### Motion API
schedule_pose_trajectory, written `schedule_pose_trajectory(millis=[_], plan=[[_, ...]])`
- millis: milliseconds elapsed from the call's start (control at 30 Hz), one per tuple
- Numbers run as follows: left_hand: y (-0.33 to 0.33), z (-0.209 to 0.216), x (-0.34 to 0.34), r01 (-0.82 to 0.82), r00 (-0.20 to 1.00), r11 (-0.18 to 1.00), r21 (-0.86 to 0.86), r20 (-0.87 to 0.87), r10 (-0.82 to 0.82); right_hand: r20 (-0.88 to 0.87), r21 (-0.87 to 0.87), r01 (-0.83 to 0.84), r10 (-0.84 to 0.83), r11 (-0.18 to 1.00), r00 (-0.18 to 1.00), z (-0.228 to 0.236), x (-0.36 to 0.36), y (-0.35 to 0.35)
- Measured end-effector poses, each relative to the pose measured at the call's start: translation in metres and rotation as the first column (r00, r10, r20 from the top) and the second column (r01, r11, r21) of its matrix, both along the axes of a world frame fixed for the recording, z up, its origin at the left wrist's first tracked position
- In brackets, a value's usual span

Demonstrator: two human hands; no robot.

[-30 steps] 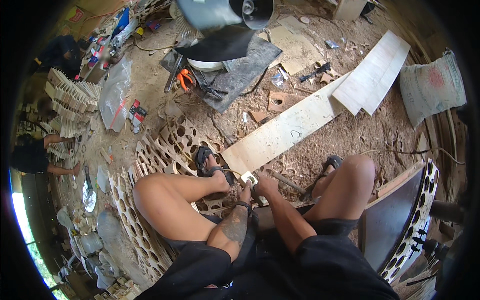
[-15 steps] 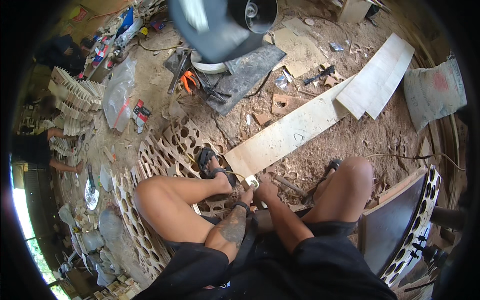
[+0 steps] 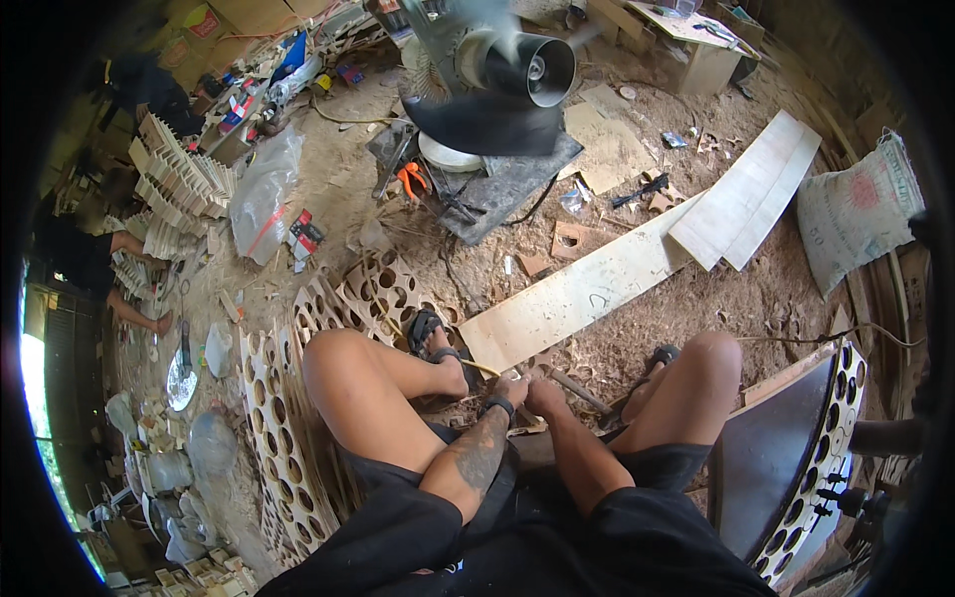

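Note:
Between my knees, my left hand (image 3: 510,387) and my right hand (image 3: 544,398) meet, fingers closed. A yellow cord (image 3: 481,369) runs over the ground into my left hand, which grips the small white block at its end; my fingers now cover most of the block. My right fist presses up against the left one, and what it holds is hidden. A wooden stick (image 3: 581,392) lies on the ground just beyond my right hand. Near my left foot, a long pale board (image 3: 582,291) stretches away to the right.
Ahead, a machine with a dark cylinder (image 3: 537,72) and blurred parts stands by a dark slab (image 3: 487,212) with orange-handled pliers (image 3: 413,182). Perforated boards (image 3: 274,428) lie left; a dark panel (image 3: 771,458) and white sack (image 3: 858,212) are right. Another person sits far left.
The white block, plain to see before, is now mostly covered by my left fingers. My hands have drawn closer together. The whole view has shifted, showing more of the far side.

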State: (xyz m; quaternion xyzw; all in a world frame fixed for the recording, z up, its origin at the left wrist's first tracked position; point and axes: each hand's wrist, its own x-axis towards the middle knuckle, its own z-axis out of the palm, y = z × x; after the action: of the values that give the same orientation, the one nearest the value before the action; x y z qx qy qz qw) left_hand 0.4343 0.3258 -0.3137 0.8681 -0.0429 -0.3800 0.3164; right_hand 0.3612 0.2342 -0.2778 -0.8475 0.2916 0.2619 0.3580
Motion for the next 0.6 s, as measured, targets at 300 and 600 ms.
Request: schedule_pose_trajectory(millis=[300, 600], plan=[[-0.016, -0.019, 0.017, -0.035, 0.999, 0.973, -0.229, -0.01, 0.034, 0.073, -0.005, 0.025, -0.024, 1.0, 0.997, 0.002, 0.001, -0.005], [-0.017, 0.017, 0.009, 0.007, 0.999, 0.982, -0.189, 0.042, 0.001, 0.203, 0.023, 0.041, -0.045, 0.999, 0.978, 0.006, 0.002, -0.005]])
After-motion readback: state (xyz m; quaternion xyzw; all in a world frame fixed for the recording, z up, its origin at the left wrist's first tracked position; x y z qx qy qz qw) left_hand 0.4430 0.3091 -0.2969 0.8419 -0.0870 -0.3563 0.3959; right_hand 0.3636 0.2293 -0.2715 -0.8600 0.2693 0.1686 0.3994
